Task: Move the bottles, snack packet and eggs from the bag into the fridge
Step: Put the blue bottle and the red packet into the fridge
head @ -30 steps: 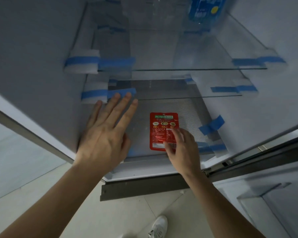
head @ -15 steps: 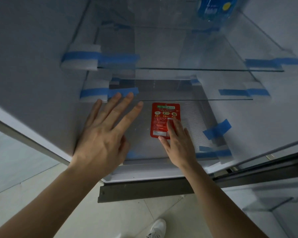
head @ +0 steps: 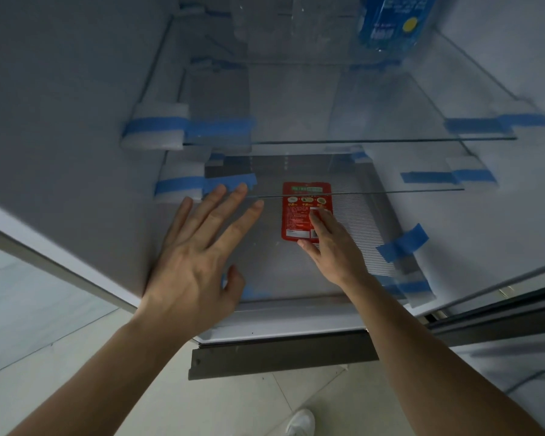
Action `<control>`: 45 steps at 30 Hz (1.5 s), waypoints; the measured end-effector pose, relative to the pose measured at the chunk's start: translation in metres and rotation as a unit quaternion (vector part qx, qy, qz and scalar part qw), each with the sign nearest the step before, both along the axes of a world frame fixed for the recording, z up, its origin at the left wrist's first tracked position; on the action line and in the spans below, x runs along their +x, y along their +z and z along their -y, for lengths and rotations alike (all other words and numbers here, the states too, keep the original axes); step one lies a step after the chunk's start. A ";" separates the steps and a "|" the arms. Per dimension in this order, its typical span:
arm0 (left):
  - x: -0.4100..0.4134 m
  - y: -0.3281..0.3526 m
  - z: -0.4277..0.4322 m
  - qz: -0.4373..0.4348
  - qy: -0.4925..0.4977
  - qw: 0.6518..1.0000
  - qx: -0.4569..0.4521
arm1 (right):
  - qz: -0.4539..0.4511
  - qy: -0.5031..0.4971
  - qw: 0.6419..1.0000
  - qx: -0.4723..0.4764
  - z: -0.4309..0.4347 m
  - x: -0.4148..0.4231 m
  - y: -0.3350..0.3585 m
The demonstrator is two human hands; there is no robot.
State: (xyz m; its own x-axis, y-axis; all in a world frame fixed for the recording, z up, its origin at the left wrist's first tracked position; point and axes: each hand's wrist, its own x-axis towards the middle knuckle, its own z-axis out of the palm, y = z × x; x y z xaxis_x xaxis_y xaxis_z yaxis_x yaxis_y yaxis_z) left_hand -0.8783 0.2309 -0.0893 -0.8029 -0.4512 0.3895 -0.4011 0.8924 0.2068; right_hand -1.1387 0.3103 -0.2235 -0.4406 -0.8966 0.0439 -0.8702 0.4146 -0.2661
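Note:
A flat red snack packet (head: 298,212) lies on the ribbed bottom shelf (head: 359,234) of the open fridge, its far end under the edge of a glass shelf. My right hand (head: 331,243) rests on the packet's near right corner, fingers flat on it. My left hand (head: 199,256) hovers spread open over the shelf's left side, holding nothing. A clear bottle with a blue label (head: 390,23) stands on an upper glass shelf at the top right. No bag or eggs are in view.
Two glass shelves (head: 343,141) sit above the bottom shelf, held with white foam blocks (head: 158,125) and blue tape (head: 401,242). The fridge's left wall is close to my left hand. A white shoe (head: 299,421) shows on the tiled floor below.
My right hand has slid the red packet farther back into the fridge, so its far end now lies beneath the glass shelf. My left hand stayed spread open on the left.

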 end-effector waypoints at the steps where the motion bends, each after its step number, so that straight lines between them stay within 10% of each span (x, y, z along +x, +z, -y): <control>1: 0.000 0.000 0.000 0.002 0.001 1.000 0.002 | -0.002 0.000 1.000 -0.007 -0.003 0.003 0.002; 21: 0.019 0.041 -0.082 0.064 0.005 0.998 0.026 | -0.135 -0.010 0.986 -0.099 -0.113 0.116 0.182; 45: -0.066 0.062 -0.110 0.099 -0.085 0.991 -0.028 | -0.100 -0.176 0.970 -0.138 -0.185 0.083 0.184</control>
